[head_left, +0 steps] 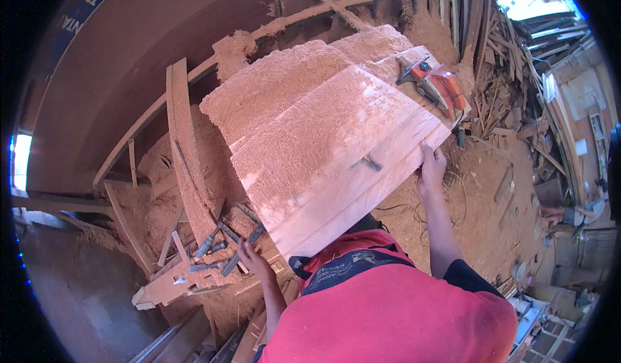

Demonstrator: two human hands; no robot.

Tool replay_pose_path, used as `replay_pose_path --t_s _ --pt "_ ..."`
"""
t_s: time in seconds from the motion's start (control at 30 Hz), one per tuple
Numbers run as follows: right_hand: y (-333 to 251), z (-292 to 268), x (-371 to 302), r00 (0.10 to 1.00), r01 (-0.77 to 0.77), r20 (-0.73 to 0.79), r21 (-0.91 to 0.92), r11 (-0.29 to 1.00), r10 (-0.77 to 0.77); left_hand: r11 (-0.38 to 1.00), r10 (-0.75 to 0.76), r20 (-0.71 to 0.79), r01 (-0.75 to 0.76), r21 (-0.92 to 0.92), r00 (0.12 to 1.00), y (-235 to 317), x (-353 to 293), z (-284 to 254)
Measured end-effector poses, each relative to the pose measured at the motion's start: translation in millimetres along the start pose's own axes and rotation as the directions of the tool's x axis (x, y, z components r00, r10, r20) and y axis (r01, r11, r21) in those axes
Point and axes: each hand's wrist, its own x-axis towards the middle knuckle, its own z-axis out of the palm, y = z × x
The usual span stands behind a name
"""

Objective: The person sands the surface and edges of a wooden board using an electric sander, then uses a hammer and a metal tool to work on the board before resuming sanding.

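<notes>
Bearing sawdust (304, 146), broad pale board (398, 149), right fingers (426, 151) gripping edge

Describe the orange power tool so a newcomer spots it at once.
Start at the big wooden board in the middle, strewn with shavings. From its corner by the right hand, look just beyond its upper-right edge, where the power tool lies. Its bright orange body sets it apart from the brownish shavings nearby.

Wide wooden board (394, 144), pale, roughly rectangular, lies slanted with its broad face up, overlapping the boards behind it, sawdust thick on its far left part, near right strip mostly bare; narrow dark tool (231, 265) lies diagonally off its near left corner.
</notes>
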Motion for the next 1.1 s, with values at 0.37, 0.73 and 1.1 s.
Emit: replay_pose_path --t_s 0.37,0.73,1.1 --pt "-141 157 45 0.906 0.175 0.383 0.050 0.983 -0.180 0.816 0.505 0.229 -0.373 -0.441 0.832 249 57 89" --pt "-118 109 30 0.833 0.124 0.532 0.090 0.988 -0.153 0.754 0.416 0.105 -0.279 -0.595 0.903 223 21 71" --pt "56 -115 71 0.610 -0.363 0.636 -0.306 0.880 0.473 0.991 -0.133 -0.138 0.135 0.003 0.981 41 -76 109"
